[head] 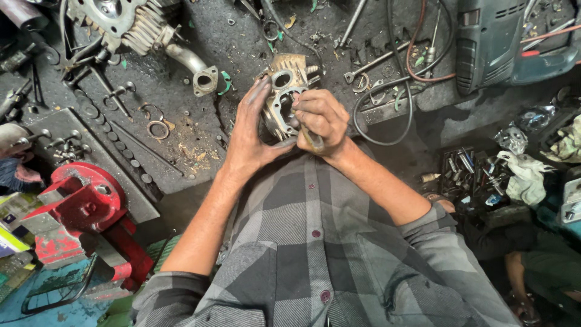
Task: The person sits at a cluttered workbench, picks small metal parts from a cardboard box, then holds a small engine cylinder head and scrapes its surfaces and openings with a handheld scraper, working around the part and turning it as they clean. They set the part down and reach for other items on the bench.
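Observation:
My left hand (249,130) grips a grimy metal engine cylinder block (283,85) from its left side, holding it in front of my chest at the bench edge. My right hand (322,116) is closed around a small tool with a pale handle (313,140), its working end pressed against the round bore opening of the block. The tool's tip is hidden by my fingers. Both hands are dirty with grease.
A dark oily workbench (181,115) carries another finned engine part with an exhaust pipe (145,30), washers, rings, wrenches and cables. A red vise (85,200) stands at the lower left. A blue-grey power tool (490,42) lies at the upper right, a tray of sockets (469,172) below it.

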